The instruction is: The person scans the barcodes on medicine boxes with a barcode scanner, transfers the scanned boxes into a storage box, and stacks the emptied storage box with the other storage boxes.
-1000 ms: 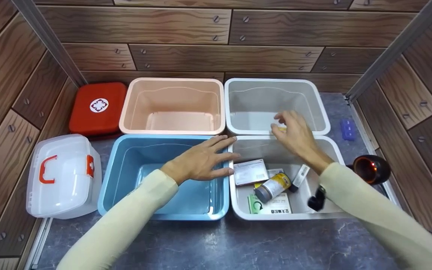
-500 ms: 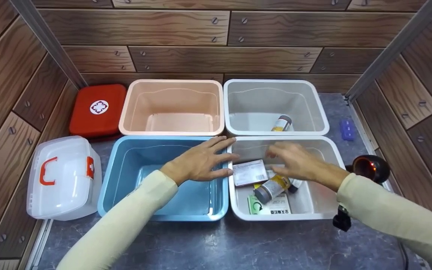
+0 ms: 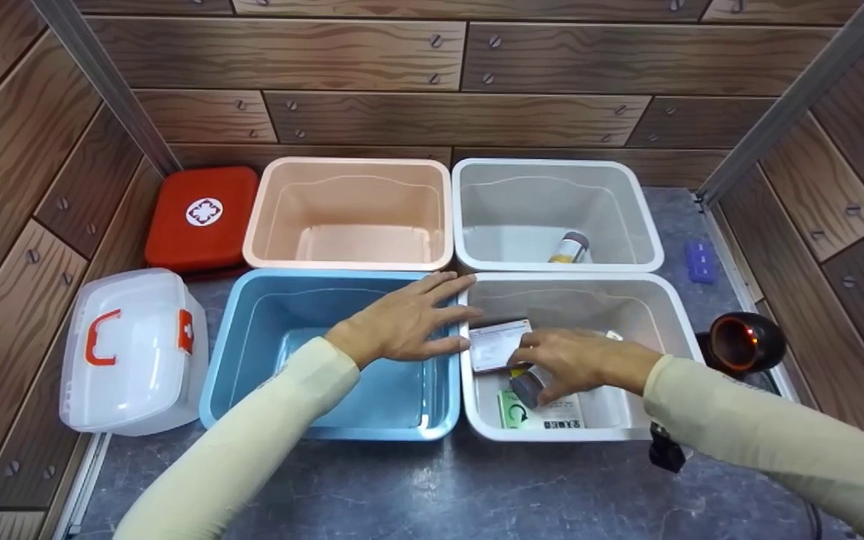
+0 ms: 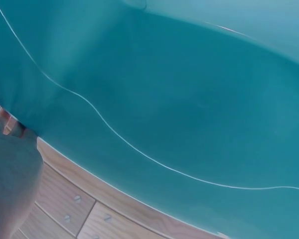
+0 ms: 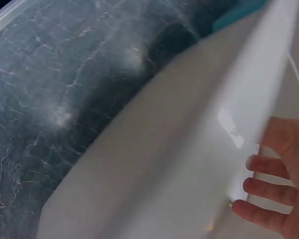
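Observation:
My right hand (image 3: 571, 364) reaches down into the front grey bin (image 3: 672, 307), over a bottle with a dark cap (image 3: 528, 386). Its thumb and fingers are spread on either side of the bottle, whose middle the hand hides. In the right wrist view the fingers (image 5: 269, 196) look loosely extended. Beside them lie a white box (image 3: 499, 345) and a green-and-white box (image 3: 552, 412). My left hand (image 3: 406, 319) rests with fingers spread over the meeting rims of the blue bin (image 3: 327, 429) and the grey bin.
A similar bottle (image 3: 570, 247) lies in the back grey bin (image 3: 544, 163). A peach bin (image 3: 357, 195), a red first-aid case (image 3: 199, 225) and a clear box with a red handle (image 3: 132, 352) stand left. At right are a purple pill box (image 3: 700, 260) and a black glowing device (image 3: 747, 341).
My right hand has let go of a bottle in the back grey bin, then come forward and down to the bottle in the front grey bin. The left hand has stayed put.

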A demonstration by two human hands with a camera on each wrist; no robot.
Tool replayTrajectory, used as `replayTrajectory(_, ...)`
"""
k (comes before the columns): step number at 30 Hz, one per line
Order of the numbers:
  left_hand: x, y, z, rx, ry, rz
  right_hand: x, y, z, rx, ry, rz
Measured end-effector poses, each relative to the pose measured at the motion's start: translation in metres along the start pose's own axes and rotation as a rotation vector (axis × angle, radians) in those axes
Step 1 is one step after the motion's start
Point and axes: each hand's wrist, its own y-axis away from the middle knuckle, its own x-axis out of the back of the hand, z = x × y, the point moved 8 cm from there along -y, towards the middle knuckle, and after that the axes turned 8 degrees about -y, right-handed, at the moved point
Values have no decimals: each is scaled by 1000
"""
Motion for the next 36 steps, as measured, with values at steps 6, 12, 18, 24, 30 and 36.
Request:
replayTrajectory(6, 1, -2, 1, -8, 1, 1, -21, -6, 3, -52, 68, -82)
replayTrajectory(12, 1, -3, 3, -19, -7, -1, -27, -6, 0, 28, 206, -65)
replayTrajectory(18, 0, -3, 4, -23, 4, 6, -18, 2, -2, 94, 158, 19)
replayTrajectory(24, -1, -3, 2, -13, 6, 6, 14, 18, 6, 23, -8, 86)
replayTrajectory(30, -1, -1, 1, -4, 8, -3, 48, 49, 7, 114, -78, 247)
replayTrajectory(36, 0, 0, 0, -7, -6, -11, 65, 73, 23, 86, -332, 406)
